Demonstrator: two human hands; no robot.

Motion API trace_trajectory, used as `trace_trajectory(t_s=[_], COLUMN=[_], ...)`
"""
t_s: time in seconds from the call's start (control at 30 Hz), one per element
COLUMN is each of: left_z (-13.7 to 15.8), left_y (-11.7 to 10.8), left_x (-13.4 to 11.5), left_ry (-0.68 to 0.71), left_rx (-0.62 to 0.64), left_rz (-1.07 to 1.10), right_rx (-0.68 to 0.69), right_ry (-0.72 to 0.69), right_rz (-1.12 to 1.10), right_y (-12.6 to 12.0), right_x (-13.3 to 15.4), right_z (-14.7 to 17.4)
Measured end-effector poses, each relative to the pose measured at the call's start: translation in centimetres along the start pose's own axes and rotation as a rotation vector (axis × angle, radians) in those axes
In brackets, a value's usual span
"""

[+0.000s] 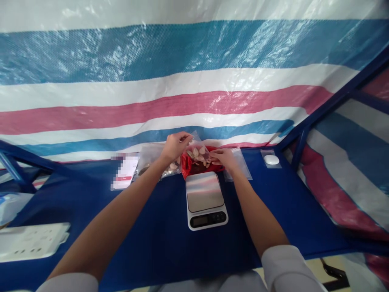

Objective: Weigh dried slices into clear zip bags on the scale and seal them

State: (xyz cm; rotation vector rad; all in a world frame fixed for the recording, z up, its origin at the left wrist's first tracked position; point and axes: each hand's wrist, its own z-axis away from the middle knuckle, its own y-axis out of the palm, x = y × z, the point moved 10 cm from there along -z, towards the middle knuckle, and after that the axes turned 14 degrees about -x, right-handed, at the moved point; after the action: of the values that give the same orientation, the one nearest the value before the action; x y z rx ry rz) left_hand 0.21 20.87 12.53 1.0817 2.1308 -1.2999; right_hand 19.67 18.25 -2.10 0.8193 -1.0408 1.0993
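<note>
My left hand (176, 146) is closed at the upper edge of a clear plastic bag (197, 140). Pale dried slices (199, 155) show in or just behind this bag, above an opened red plastic bag (187, 166). On the right side, my right hand (224, 158) has its fingers pinched at the edge of the clear bag, beside the slices. Whether it also grips a slice cannot be made out. Directly in front of the red bag lies a white kitchen scale (205, 192) with a bare, shiny plate.
Another clear bag (152, 156) with contents lies left of the red bag, beside a white printed card (126, 172). A flat clear bag (243, 164) is under my right wrist. Farther right is a white oval object (271, 159). A power strip (33, 241) sits at left. Striped sheeting (170, 105) rises behind.
</note>
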Motion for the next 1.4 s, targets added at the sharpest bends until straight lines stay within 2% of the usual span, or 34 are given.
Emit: trace_trajectory(t_s=[0.1, 0.27, 0.47, 0.7, 0.9, 1.2, 1.3, 1.4], left_z=[0.0, -0.1, -1.0, -0.7, -1.3, -0.7, -1.0, -1.0], left_y=[0.0, 0.5, -0.3, 0.1, -0.6, 0.0, -0.6, -0.4], left_x=[0.2, -0.9, -0.7, -0.2, 0.6, 1.1, 1.1, 0.5], left_ry=[-0.022, 0.027, 0.044, 0.021, 0.037, 0.06, 0.061, 0.077], left_rx=[0.021, 0.089, 0.086, 0.216, 0.193, 0.218, 0.168, 0.186], left_rz=[0.026, 0.048, 0.046, 0.064, -0.015, -0.025, -0.019, -0.014], right_rx=[-0.015, 0.053, -0.03, 0.077, 0.022, 0.038, 0.025, 0.017], right_ry=[-0.007, 0.004, 0.005, 0.004, -0.022, -0.024, -0.107, -0.214], right_rz=[-0.024, -0.105, -0.062, -0.143, -0.111, -0.098, -0.005, 0.094], right_y=[-0.1, 0.6, -0.6, 0.6, -0.1, 0.4, 0.1, 0.3], right_x=[0.2, 0.6, 0.6, 0.8, 1.1, 1.7, 2.4, 3.3], right_z=[0.0, 0.5, 0.3, 0.3, 0.2, 0.6, 0.3, 0.1])
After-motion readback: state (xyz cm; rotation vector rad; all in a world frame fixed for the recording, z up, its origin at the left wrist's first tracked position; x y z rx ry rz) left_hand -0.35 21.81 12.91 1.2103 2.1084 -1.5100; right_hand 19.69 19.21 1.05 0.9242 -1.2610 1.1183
